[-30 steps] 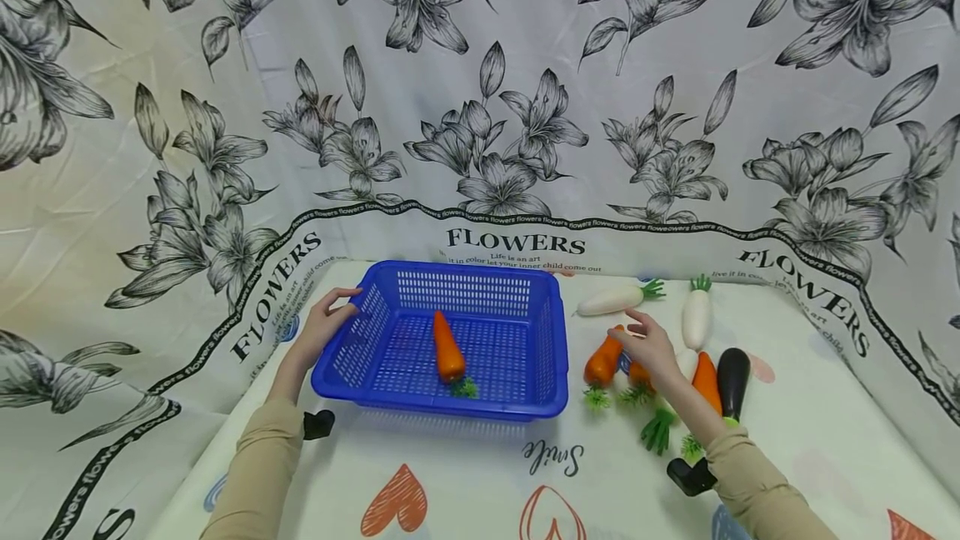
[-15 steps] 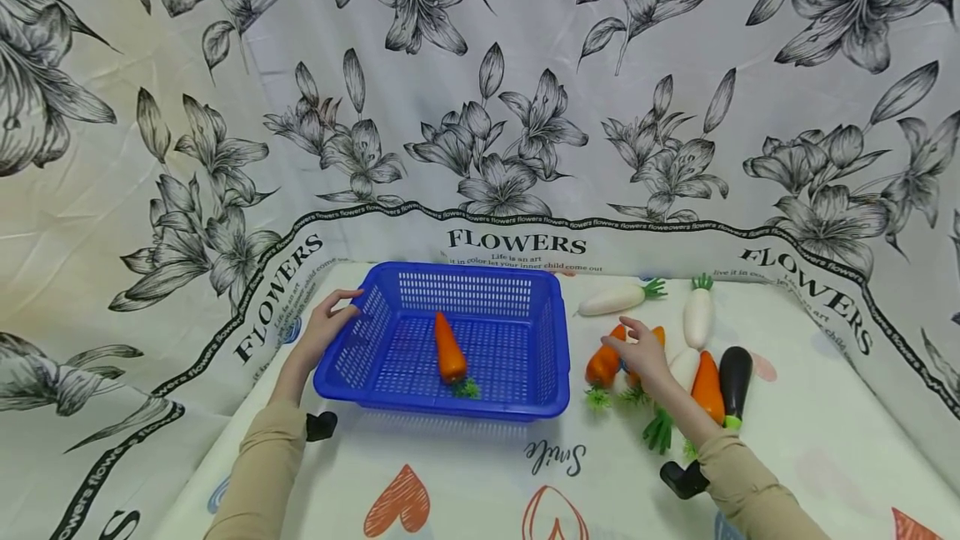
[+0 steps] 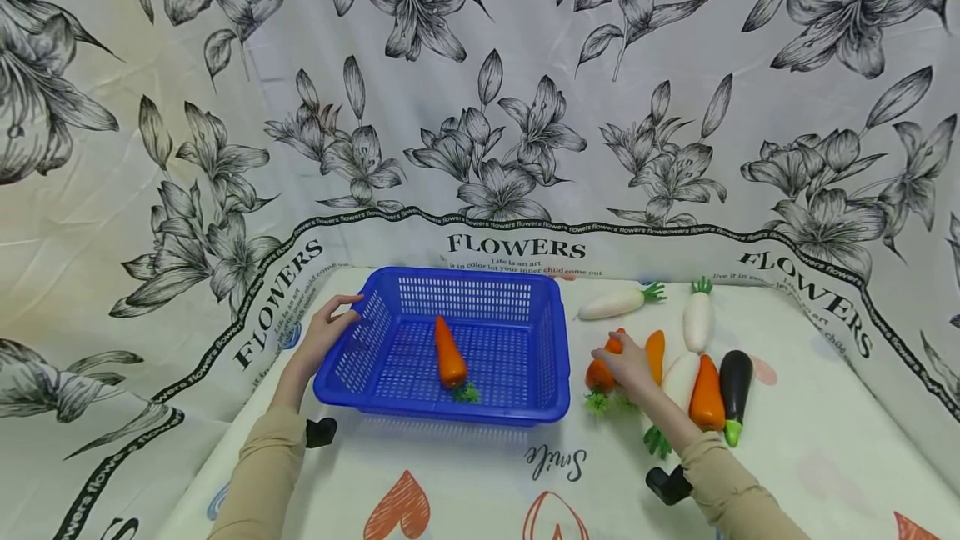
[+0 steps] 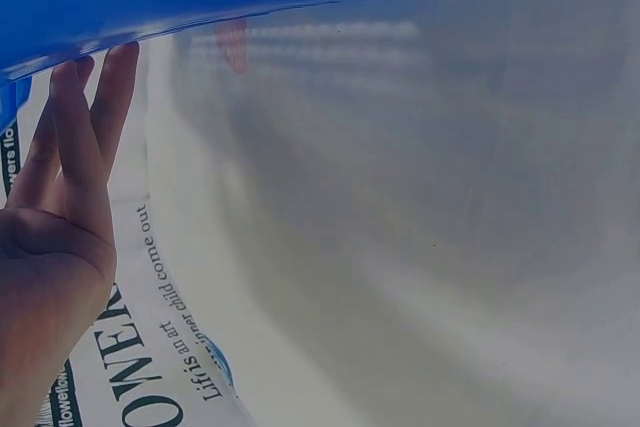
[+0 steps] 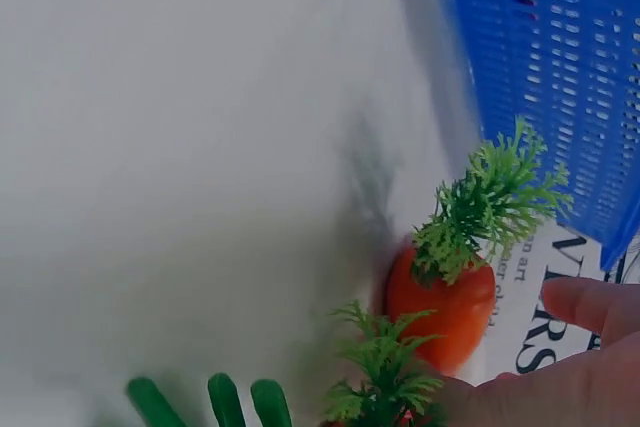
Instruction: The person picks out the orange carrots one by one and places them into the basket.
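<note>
My left hand [image 3: 324, 335] touches the left rim of the blue plastic basket [image 3: 480, 418]. In the left wrist view its fingers [image 4: 112, 97] reach nearly straight up to the basket's edge. Inside the basket lies one orange carrot [image 3: 448, 352] with a green top. My right hand [image 3: 628, 365] is low over another carrot [image 3: 597, 377] to the right of the basket, its fingers on either side. In the right wrist view a gap shows between a fingertip [image 5: 565, 297] and that carrot [image 5: 445, 307]. The other fingers are partly hidden.
Around the right hand lie more carrots [image 3: 707, 394], several white radishes [image 3: 697, 322] with green tops and a dark eggplant [image 3: 736, 386]. One radish [image 3: 611, 303] lies farther back. A flower-printed curtain [image 3: 495, 148] rises behind the table [image 3: 480, 482].
My right hand has moved left and down onto the leftmost loose carrot, uncovering more of the carrot beside it. The left hand and the basket stay in place.
</note>
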`<state>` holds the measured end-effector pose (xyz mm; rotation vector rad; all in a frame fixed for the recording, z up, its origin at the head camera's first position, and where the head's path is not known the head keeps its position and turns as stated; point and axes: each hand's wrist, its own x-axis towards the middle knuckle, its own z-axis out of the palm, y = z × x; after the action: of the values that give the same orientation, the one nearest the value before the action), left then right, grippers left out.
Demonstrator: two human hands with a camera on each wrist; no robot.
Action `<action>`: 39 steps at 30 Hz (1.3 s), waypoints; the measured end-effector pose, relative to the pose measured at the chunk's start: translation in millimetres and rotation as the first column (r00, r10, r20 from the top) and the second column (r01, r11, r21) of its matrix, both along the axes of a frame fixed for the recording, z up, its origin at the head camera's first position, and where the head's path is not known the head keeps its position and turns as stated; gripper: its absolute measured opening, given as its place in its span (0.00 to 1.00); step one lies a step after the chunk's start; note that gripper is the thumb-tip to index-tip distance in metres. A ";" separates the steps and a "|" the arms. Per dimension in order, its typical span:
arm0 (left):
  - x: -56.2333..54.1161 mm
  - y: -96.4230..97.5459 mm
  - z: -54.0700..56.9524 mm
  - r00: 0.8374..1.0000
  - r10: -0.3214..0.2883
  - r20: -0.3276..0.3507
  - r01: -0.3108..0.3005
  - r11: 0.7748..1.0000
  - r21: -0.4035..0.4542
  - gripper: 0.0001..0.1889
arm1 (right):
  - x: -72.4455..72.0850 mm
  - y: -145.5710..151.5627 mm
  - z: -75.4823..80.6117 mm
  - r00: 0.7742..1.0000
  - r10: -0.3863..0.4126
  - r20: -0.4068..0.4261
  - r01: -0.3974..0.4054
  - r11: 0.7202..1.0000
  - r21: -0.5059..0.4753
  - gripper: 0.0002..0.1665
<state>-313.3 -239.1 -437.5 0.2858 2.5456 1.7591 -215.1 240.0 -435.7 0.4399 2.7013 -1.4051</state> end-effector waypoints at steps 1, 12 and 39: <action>-0.1 0.2 -0.2 1.000 -0.001 0.001 0.001 1.000 0.002 0.23 | -0.9 -0.1 -1.5 1.000 -0.007 -0.005 0.007 1.000 0.009 0.37; 0.4 0.5 -0.4 1.000 0.021 -0.003 -0.021 1.000 0.014 0.21 | -4.8 -8.7 -6.6 0.997 -0.063 0.034 0.061 0.996 0.058 0.32; -1.4 0.7 -1.3 1.000 -0.006 0.020 0.006 1.000 0.024 0.22 | -10.1 -7.7 -18.7 1.000 -0.021 0.021 0.021 0.999 0.031 0.31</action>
<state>-314.7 -238.4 -438.8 0.2753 2.5091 1.7827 -225.2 232.3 -454.4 0.4839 2.7128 -1.3575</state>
